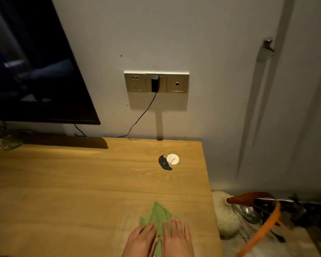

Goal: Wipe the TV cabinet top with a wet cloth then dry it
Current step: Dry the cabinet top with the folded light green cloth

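A green cloth (158, 213) lies flat on the wooden TV cabinet top (78, 182), near its front right corner. My left hand (143, 240) and my right hand (177, 236) rest side by side on the cloth's near part, palms down, fingers spread and pointing away from me. The cloth's far tip sticks out beyond my fingertips. Its near end is hidden under my hands and the frame's edge.
A black TV (32, 71) stands at the back left. A white round disc (173, 159) and a black curved piece (164, 163) lie toward the back right. A cable (143, 114) runs from a wall socket (156, 82). Clutter (258, 210) sits on the floor right of the cabinet.
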